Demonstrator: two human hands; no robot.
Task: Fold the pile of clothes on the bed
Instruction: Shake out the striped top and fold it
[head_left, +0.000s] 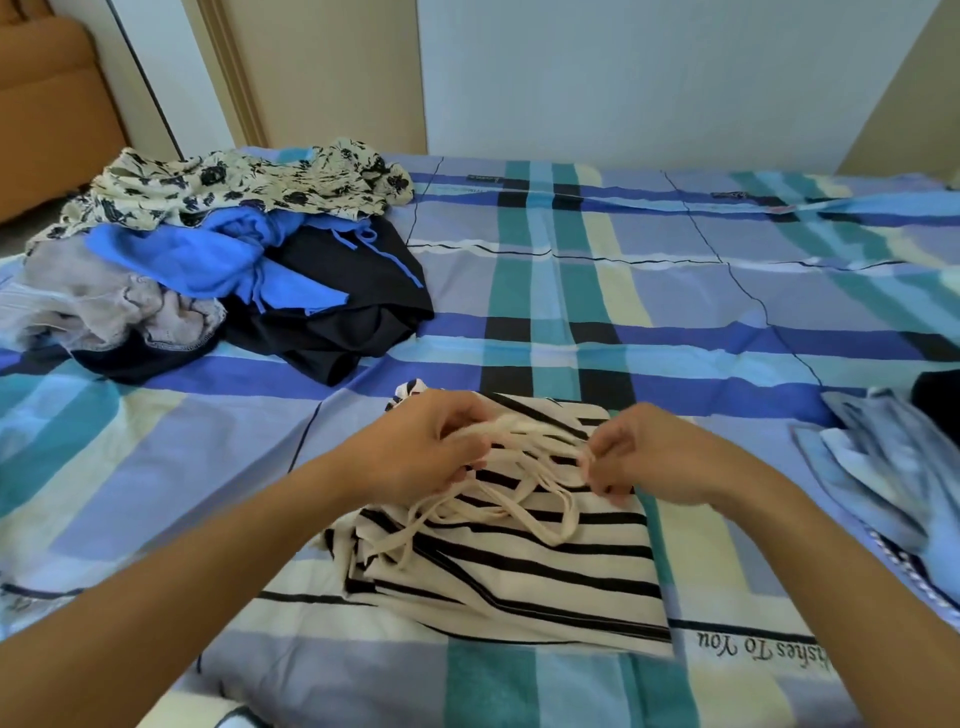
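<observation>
Left hand (436, 447) and right hand (631, 454) are both pinching cream ties (524, 441) over the half-folded striped garment (519, 561), apparently gathering them; next: tucking them flat before the final fold.

The checked bedsheet (649, 291) bears upside-down script by its near edge reading "ishes To You"; its first letters are hidden.

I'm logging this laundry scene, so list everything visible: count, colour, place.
Striped folded garment: one, cream with black stripes, bed centre-near, under the hands.
Cream fabric ties: several strands, on the striped garment, gathered by both hands.
Unfolded clothes pile: one; floral cream-black, blue, black, grey pieces; far left.
Pale blue garment: one, right edge.
Plaid bedsheet: one, blue, teal, cream.
Orange upholstered seat: one, far left corner.
Left hand: pinching ties.
Right hand: pinching ties.
</observation>
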